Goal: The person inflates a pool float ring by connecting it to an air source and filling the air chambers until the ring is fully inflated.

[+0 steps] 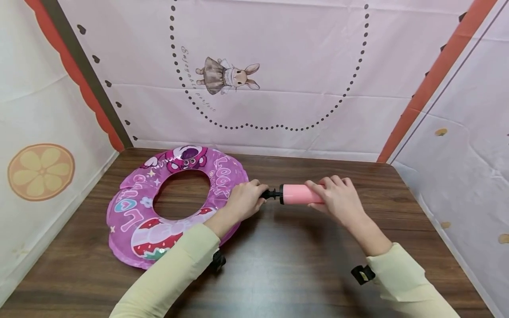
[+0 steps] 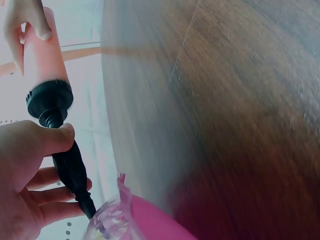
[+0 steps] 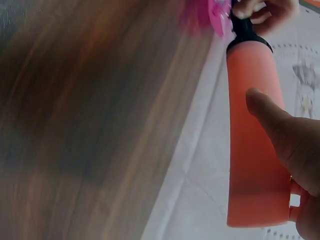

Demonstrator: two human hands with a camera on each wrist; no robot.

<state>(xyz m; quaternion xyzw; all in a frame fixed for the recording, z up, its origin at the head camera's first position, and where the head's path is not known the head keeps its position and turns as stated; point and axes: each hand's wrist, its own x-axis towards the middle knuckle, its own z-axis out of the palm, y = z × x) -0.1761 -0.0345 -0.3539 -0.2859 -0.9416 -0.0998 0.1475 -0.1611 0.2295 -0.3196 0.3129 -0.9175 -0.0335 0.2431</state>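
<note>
A pink hand air pump (image 1: 296, 194) with a black end cap and nozzle is held level above the table. My right hand (image 1: 339, 201) grips its pink barrel, the thumb lying along the side in the right wrist view. My left hand (image 1: 244, 198) pinches the black nozzle (image 2: 70, 167) between thumb and fingers. To the left lies a purple inflatable swim ring (image 1: 230, 181), printed with a bear, strawberries and letters, looking puffed up. In the left wrist view the nozzle's tip meets the ring's clear plastic (image 2: 112, 220); whether it sits inside a valve I cannot tell.
Dark wood-grain table (image 1: 286, 274) spreads under both arms. Printed cloth walls (image 1: 294, 66) stand at the back and on both sides, with the ring near the back left corner. Black wrist straps (image 1: 362, 274) sit by the sleeves.
</note>
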